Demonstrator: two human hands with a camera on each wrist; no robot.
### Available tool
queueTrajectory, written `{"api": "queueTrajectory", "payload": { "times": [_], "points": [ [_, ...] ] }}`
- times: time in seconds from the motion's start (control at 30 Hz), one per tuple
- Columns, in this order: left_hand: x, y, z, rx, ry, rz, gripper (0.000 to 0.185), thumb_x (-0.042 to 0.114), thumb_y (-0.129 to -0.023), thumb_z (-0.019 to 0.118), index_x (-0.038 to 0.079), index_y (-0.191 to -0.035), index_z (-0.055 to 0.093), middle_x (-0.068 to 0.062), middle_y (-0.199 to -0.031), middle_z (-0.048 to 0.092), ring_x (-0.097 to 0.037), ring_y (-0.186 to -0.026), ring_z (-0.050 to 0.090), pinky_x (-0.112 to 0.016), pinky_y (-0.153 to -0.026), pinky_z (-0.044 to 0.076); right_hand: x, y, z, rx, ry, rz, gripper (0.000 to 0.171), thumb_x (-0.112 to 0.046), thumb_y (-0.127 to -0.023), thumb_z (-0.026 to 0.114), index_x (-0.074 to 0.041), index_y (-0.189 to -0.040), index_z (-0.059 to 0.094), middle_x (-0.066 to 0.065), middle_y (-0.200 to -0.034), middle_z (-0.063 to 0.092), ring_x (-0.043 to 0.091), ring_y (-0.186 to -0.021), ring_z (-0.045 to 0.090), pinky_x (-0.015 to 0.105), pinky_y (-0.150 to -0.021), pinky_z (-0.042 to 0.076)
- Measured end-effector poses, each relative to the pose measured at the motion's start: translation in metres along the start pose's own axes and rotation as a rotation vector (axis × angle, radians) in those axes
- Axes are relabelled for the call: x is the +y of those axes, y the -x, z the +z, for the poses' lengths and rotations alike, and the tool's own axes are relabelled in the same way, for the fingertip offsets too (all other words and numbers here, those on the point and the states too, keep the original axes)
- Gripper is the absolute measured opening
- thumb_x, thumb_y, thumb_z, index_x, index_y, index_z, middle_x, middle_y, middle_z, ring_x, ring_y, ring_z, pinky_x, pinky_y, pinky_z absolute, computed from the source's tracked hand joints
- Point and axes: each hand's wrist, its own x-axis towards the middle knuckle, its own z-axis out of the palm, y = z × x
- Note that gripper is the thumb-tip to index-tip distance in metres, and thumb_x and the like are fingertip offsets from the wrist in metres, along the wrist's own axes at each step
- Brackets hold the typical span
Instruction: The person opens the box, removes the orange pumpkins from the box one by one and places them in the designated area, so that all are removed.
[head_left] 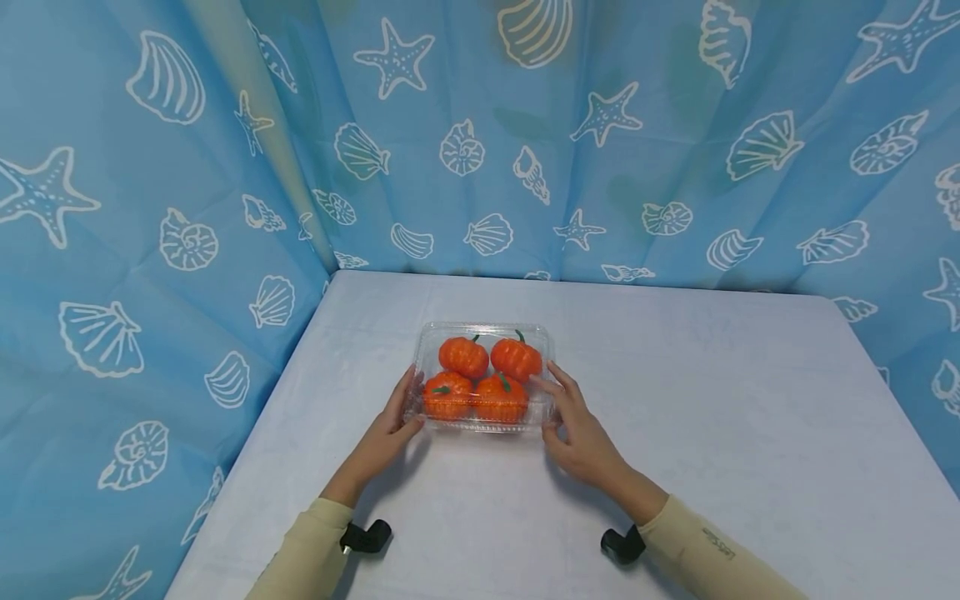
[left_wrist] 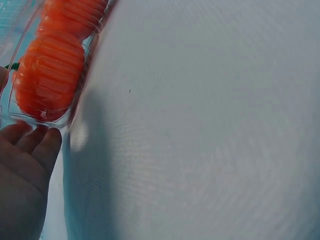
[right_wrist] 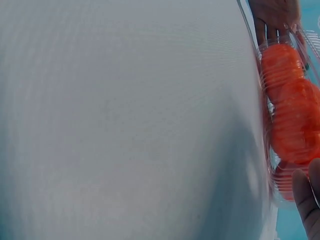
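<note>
Centrally in the head view, both hands hold a clear container [head_left: 483, 333] of four orange pumpkins [head_left: 463, 356]: left hand [head_left: 392, 423] and right hand [head_left: 576, 421] press its ends, fingers nearly straight.

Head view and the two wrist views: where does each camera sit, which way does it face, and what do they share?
Head: worn on the head, looks forward and down at the clear box of orange pumpkins on the white table; both sleeved forearms, left hand and right hand show.
Left wrist: low by the table, looks along it at the box's end; left fingertips show.
Right wrist: low on the opposite side, faces the box; right fingertips show.
Shared: box, pumpkins and table appear in all three.
</note>
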Motion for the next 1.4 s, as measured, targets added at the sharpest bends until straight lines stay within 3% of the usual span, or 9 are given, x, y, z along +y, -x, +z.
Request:
{"api": "queueTrajectory", "payload": {
  "times": [0.27, 0.43, 0.63, 0.83, 0.97, 1.1, 1.4],
  "points": [
    [-0.001, 0.003, -0.004, -0.030, 0.024, 0.028, 0.081, 0.009, -0.103, 0.056, 0.018, -0.165, 0.005, -0.015, -0.168, 0.020, -0.033, -0.154, 0.017, -0.056, -0.123, 0.015, 0.004, 0.003, -0.007, -0.005, -0.049, -0.016, 0.081, -0.008, -0.090, 0.069, -0.018, -0.159, 0.028, 0.004, -0.166, 0.027, 0.007, -0.077, 0.052, 0.027, -0.064, 0.053],
    [-0.003, 0.003, -0.005, -0.031, 0.037, 0.032, 0.086, 0.005, -0.102, 0.055, 0.010, -0.164, -0.005, -0.016, -0.167, 0.020, -0.033, -0.155, 0.014, -0.057, -0.123, 0.009, 0.008, 0.003, -0.011, -0.027, -0.074, -0.056, 0.081, -0.007, -0.089, 0.071, -0.013, -0.159, 0.031, 0.010, -0.166, 0.027, 0.008, -0.075, 0.054, 0.029, -0.067, 0.055],
    [-0.003, 0.004, -0.005, -0.013, 0.007, -0.006, 0.085, 0.013, -0.103, 0.056, 0.005, -0.163, -0.003, -0.017, -0.168, 0.015, -0.036, -0.155, 0.005, -0.059, -0.123, 0.008, 0.011, 0.004, -0.018, -0.056, -0.081, -0.074, 0.082, -0.007, -0.087, 0.075, -0.010, -0.158, 0.035, 0.013, -0.166, 0.028, 0.010, -0.073, 0.055, 0.029, -0.068, 0.055],
    [-0.003, 0.005, -0.005, -0.032, 0.041, -0.005, 0.082, 0.014, -0.104, 0.056, 0.008, -0.164, 0.000, -0.014, -0.168, 0.018, -0.035, -0.155, 0.007, -0.059, -0.123, 0.010, 0.014, 0.001, -0.025, -0.086, -0.103, -0.063, 0.081, -0.012, -0.087, 0.079, -0.012, -0.157, 0.038, 0.009, -0.165, 0.031, 0.018, -0.070, 0.058, 0.038, -0.068, 0.057],
    [-0.004, 0.006, -0.005, -0.045, 0.072, 0.005, 0.084, 0.011, -0.104, 0.056, 0.012, -0.165, -0.001, -0.013, -0.169, 0.018, -0.033, -0.156, 0.009, -0.057, -0.123, 0.012, 0.015, 0.000, -0.029, -0.067, -0.125, -0.088, 0.076, -0.015, -0.087, 0.081, -0.011, -0.153, 0.043, 0.011, -0.163, 0.035, 0.014, -0.068, 0.059, 0.035, -0.076, 0.056],
    [-0.003, 0.006, -0.005, -0.053, 0.086, 0.016, 0.084, 0.009, -0.103, 0.057, 0.014, -0.165, 0.000, -0.013, -0.168, 0.018, -0.032, -0.155, 0.013, -0.053, -0.122, 0.016, 0.016, -0.001, -0.032, -0.051, -0.124, -0.107, 0.074, -0.015, -0.086, 0.082, -0.011, -0.151, 0.047, 0.011, -0.161, 0.039, 0.015, -0.071, 0.061, 0.032, -0.080, 0.056],
    [-0.004, 0.008, -0.006, -0.050, 0.061, -0.015, 0.084, 0.011, -0.104, 0.057, 0.012, -0.165, -0.001, -0.014, -0.169, 0.013, -0.029, -0.155, 0.013, -0.045, -0.122, 0.017, 0.009, -0.008, -0.039, -0.027, -0.091, -0.093, 0.073, -0.019, -0.084, 0.085, -0.011, -0.148, 0.052, 0.005, -0.158, 0.045, 0.021, -0.094, 0.067, 0.041, -0.082, 0.061]
  ]
}}
